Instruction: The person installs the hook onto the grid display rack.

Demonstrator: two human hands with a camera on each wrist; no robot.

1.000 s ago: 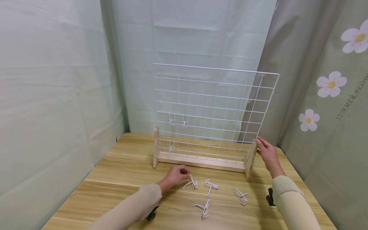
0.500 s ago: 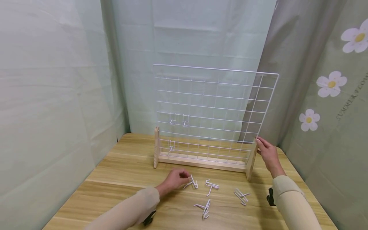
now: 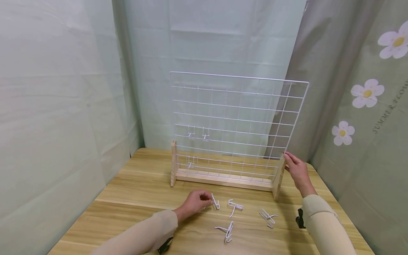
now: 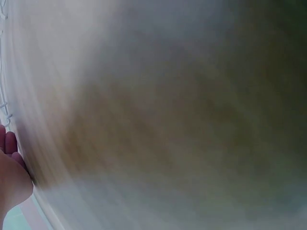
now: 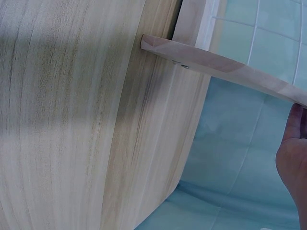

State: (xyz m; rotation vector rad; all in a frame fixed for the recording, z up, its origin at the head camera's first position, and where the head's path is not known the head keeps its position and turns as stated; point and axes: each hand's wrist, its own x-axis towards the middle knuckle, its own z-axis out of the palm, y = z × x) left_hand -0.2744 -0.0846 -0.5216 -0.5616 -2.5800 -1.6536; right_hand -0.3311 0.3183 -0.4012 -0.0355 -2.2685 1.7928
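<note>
My left hand (image 3: 195, 203) pinches a white wire hook (image 3: 215, 202) low over the table, its fingers covering the hook's prong. Blurred wood fills most of the left wrist view, with part of that hand (image 4: 14, 177) at the left edge. Behind stands a white wire grid panel (image 3: 239, 77) in a wooden base (image 3: 223, 180). With fingers and thumb, my right hand (image 3: 299, 173) grips the top of the base's right side post (image 3: 278, 180). Three white hooks hang on the grid's left part, one being the lower hook (image 3: 190, 163).
Three loose white hooks lie on the wooden table: one hook (image 3: 235, 206) below the base, another hook (image 3: 228, 232) nearer me, and a third hook (image 3: 267, 217) to the right. Pale curtains (image 3: 70, 106) enclose the table at the back and sides.
My left hand has shifted slightly down and right, closing in on the hook so its prong is now mostly covered. The right hand stays on the post.
</note>
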